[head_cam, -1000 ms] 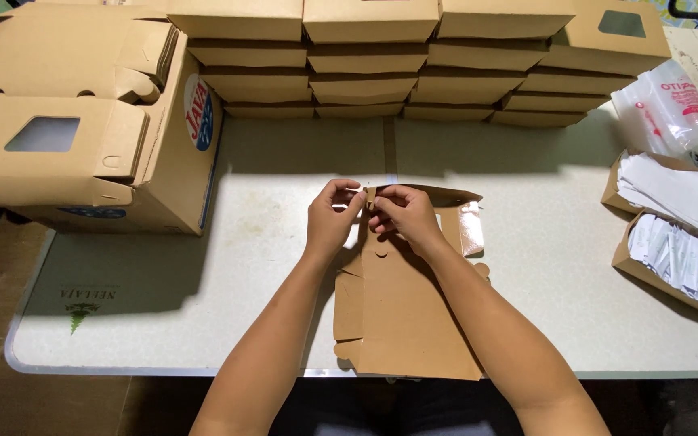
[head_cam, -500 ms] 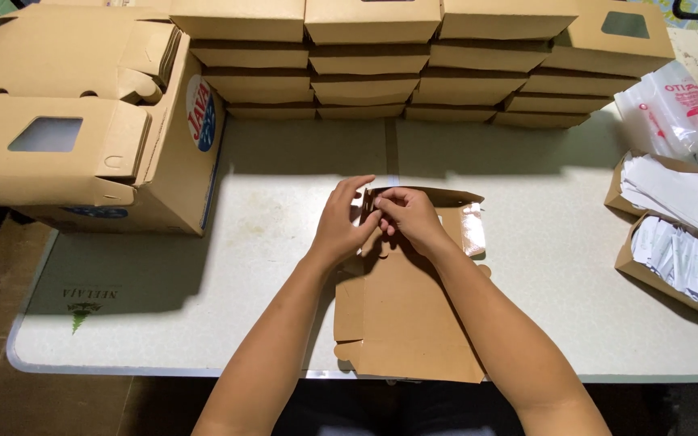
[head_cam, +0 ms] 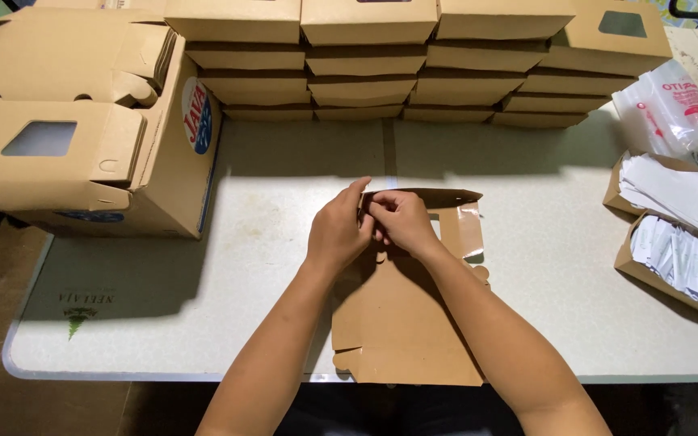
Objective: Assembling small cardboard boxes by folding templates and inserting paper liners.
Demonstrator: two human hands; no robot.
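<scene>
Both hands pinch the far edge of a flat cardboard box blank.
The left hand (head_cam: 339, 232) and right hand (head_cam: 401, 222), fingers closed, grip the box blank (head_cam: 405, 339), which lies on the table (head_cam: 284, 266) beneath them.

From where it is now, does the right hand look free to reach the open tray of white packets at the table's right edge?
Probably yes. The right hand pinches the flat carton, but bare table lies between it and the tray of white packets, with nothing standing in between.
</scene>
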